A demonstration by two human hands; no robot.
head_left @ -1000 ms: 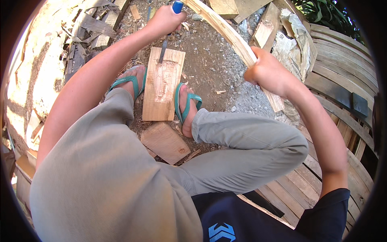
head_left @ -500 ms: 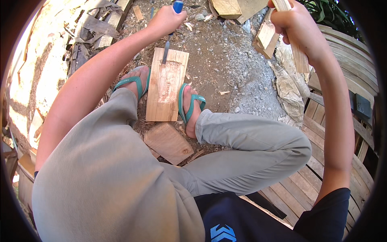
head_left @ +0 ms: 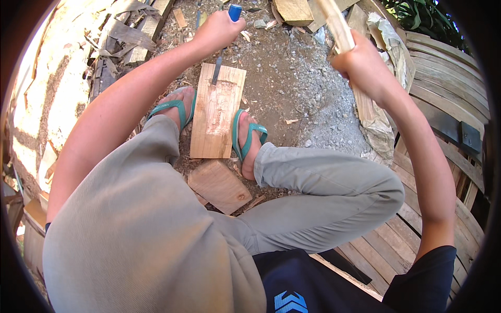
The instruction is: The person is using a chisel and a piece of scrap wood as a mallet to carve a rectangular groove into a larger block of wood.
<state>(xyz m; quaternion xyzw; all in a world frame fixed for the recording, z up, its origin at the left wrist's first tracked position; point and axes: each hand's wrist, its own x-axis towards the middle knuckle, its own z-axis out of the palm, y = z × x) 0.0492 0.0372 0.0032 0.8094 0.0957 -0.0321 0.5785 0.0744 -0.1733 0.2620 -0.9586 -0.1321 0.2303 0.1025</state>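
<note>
My left hand is closed around the blue handle of a chisel. The chisel's blade tip rests at the far end of a rough rectangular recess in a wooden board. Pale, splintered wood shows inside that recess. The board lies on the ground between my feet, which wear green flip-flops. Raised at the right, my right hand grips a pale wooden stick, its upper end running out of the picture. The stick is apart from the chisel.
A wooden block lies just below the board. Scrap wood is piled at the far left, and another block lies at the top. Crumpled paper-like sheeting and wooden slats are on the right. Gravel and wood chips cover the ground.
My right hand has moved left and slightly down, swinging the stick toward the chisel side. My left hand and the chisel have shifted only slightly.
</note>
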